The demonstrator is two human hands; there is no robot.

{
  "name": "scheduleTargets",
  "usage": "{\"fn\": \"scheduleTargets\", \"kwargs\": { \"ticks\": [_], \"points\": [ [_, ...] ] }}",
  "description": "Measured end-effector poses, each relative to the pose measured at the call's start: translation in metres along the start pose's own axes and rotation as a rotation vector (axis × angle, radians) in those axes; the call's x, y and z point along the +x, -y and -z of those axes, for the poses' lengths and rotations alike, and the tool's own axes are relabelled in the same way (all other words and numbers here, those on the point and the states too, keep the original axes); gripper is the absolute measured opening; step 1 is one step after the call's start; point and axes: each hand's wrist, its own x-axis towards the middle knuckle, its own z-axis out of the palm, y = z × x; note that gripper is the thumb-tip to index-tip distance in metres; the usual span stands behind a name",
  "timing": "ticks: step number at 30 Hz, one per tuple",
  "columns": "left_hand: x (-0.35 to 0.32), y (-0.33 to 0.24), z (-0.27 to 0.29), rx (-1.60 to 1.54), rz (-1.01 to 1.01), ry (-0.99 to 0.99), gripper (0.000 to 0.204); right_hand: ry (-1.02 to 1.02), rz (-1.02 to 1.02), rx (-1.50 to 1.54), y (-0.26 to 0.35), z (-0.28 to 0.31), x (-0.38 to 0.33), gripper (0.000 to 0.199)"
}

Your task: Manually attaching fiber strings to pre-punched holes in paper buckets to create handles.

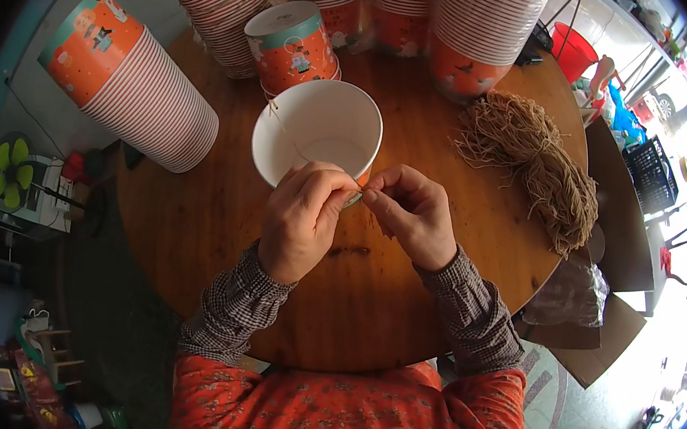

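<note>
A white paper bucket (319,125) with an orange printed outside lies tilted over the round wooden table (194,225), its mouth facing me. My left hand (302,219) grips its near rim. My right hand (414,213) pinches a thin tan cord at the same rim, fingertips touching those of the left hand. A strand of cord (284,126) runs across the inside of the bucket to its far left rim.
A bundle of tan cords (530,162) lies at the table's right. Stacks of nested orange buckets (137,83) lie at the left and stand along the back (469,28). A green fan (12,174) is at the far left, cardboard boxes (598,322) at the right.
</note>
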Motion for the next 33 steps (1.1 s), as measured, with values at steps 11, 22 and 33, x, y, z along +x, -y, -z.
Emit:
{"fn": "scheduleTargets", "kwargs": {
  "ticks": [11,22,33],
  "points": [
    [-0.001,0.001,-0.008,0.022,0.101,0.003,0.023,-0.386,0.14,-0.059,-0.002,0.024,0.01,0.007],
    [-0.004,0.013,-0.008,0.234,0.065,0.044,0.02,-0.541,0.526,-0.421,-0.018,0.046,0.022,0.008],
    [-0.001,-0.002,0.001,-0.08,0.244,0.005,0.014,-0.32,0.548,-0.589,-0.018,-0.009,0.002,0.008]
  ]
}}
